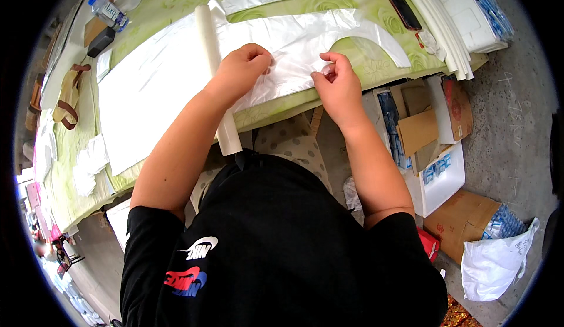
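Note:
A thin white plastic bag (294,36) lies spread on the table, its curved handle strips reaching right. My left hand (244,71) is closed at the bag's near side, fingers and thumb drawn together on the film. The right hand (339,86) is at the bag's near edge, fingers curled and the thumb against the film; its fingertips are partly hidden. Beneath my left wrist runs a long off-white tube (207,36), set across the bag and jutting past the table's near edge. To its left extends a broad flat white sheet (155,95).
A green patterned cloth (270,111) covers the table. On it are a water bottle (108,13), a black box (101,42), a phone (402,9) and several white rolls (437,24). Cartons (461,221) and a white sack (496,262) stand on the floor at right.

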Demonstrator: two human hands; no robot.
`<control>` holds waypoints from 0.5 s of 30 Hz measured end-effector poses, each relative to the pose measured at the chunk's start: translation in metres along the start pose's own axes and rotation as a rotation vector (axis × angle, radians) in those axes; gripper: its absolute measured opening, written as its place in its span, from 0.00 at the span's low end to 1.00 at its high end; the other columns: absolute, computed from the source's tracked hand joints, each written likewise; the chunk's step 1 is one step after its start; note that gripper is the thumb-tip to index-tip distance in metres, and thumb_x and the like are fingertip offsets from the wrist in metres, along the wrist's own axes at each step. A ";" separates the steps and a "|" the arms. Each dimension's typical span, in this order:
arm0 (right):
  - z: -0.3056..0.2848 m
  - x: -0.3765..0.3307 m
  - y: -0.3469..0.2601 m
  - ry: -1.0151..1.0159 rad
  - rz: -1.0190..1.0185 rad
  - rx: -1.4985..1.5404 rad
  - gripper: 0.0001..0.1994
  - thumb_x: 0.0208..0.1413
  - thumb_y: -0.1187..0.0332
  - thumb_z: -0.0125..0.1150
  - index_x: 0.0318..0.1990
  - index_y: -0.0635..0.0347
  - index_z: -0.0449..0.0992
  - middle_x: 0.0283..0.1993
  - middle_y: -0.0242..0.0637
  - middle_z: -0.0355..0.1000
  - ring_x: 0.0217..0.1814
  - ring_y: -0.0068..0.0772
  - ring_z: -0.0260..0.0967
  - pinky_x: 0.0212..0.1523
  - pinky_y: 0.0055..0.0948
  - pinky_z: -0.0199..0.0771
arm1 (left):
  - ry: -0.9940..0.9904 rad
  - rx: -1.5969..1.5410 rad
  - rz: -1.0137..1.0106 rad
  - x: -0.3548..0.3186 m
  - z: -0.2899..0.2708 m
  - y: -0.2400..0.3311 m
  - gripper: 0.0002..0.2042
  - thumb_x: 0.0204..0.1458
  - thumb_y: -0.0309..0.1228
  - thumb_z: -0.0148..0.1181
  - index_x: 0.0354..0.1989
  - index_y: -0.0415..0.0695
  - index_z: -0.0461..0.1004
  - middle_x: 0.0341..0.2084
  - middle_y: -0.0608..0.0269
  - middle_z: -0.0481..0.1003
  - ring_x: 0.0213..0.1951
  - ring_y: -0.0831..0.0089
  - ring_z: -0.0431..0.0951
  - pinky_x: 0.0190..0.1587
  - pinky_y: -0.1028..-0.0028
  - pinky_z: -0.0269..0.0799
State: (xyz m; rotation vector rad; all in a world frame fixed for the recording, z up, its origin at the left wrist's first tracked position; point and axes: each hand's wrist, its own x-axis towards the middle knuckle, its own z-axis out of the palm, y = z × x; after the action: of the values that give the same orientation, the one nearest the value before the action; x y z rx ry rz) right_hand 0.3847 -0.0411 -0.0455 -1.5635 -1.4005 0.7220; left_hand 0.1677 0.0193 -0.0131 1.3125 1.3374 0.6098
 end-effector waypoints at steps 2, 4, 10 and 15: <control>-0.002 -0.006 -0.004 0.051 -0.112 -0.058 0.17 0.57 0.75 0.64 0.53 0.66 0.73 0.42 0.37 0.73 0.34 0.26 0.70 0.39 0.27 0.74 | 0.051 -0.044 0.055 -0.006 0.000 -0.004 0.08 0.61 0.33 0.57 0.42 0.43 0.77 0.34 0.70 0.78 0.34 0.81 0.72 0.37 0.80 0.67; -0.002 -0.012 -0.013 0.127 -0.263 -0.036 0.15 0.58 0.76 0.62 0.53 0.66 0.73 0.44 0.37 0.72 0.34 0.27 0.70 0.40 0.28 0.74 | 0.071 -0.058 0.074 -0.009 -0.001 -0.010 0.08 0.61 0.33 0.57 0.42 0.43 0.77 0.34 0.70 0.77 0.34 0.81 0.71 0.38 0.80 0.67; 0.025 0.043 -0.011 -0.198 0.380 0.717 0.19 0.60 0.76 0.55 0.59 0.67 0.70 0.54 0.45 0.72 0.46 0.36 0.76 0.46 0.33 0.77 | 0.090 0.040 0.103 -0.006 0.003 -0.014 0.10 0.61 0.34 0.59 0.43 0.40 0.79 0.32 0.68 0.78 0.34 0.80 0.73 0.39 0.77 0.70; 0.034 0.109 0.029 0.265 -0.184 -0.105 0.30 0.55 0.73 0.60 0.68 0.61 0.67 0.66 0.57 0.64 0.65 0.57 0.64 0.63 0.49 0.66 | -0.054 0.159 0.038 -0.005 0.000 -0.019 0.11 0.61 0.35 0.61 0.42 0.39 0.80 0.30 0.66 0.79 0.35 0.78 0.76 0.42 0.76 0.73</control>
State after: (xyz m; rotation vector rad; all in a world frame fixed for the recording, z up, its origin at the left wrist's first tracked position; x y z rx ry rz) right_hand 0.3891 0.0739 -0.0711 -1.5237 -1.3772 0.3219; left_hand 0.1600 0.0101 -0.0285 1.4756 1.3412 0.4978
